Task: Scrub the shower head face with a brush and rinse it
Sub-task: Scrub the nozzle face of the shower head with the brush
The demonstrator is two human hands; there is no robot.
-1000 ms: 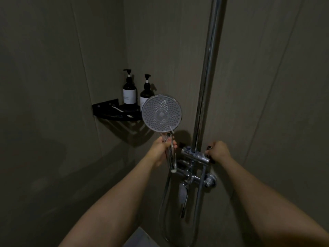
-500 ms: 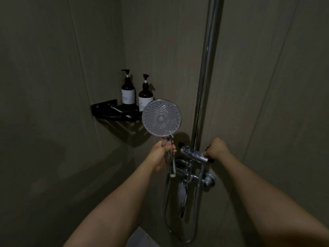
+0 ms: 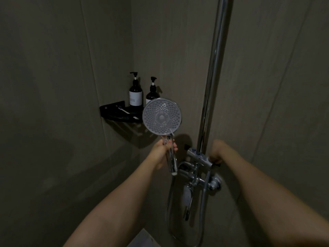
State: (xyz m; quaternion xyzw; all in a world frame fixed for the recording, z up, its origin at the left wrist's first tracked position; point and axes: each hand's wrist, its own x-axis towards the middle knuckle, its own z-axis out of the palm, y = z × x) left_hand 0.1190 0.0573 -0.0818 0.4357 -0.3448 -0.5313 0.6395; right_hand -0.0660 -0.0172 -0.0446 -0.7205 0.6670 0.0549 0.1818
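The round shower head [image 3: 161,119] stands upright with its dotted face turned toward me. My left hand [image 3: 162,150] grips its chrome handle just below the disc. My right hand [image 3: 217,152] is curled round the dark knob at the right end of the chrome mixer bar [image 3: 199,157]. The hose [image 3: 170,207] loops down below the handle. A thin white brush [image 3: 122,110] lies on the black corner shelf, apart from both hands. No water shows at the face.
A black corner shelf [image 3: 110,111] holds two dark pump bottles [image 3: 135,94] behind the shower head. The chrome riser pipe [image 3: 213,72] runs up the right wall. A tap and spout [image 3: 194,182] sit below the mixer bar. Grey tiled walls close in on both sides.
The shower head and my left hand have sunk slightly and drifted a little right. My right hand stays on the mixer knob.
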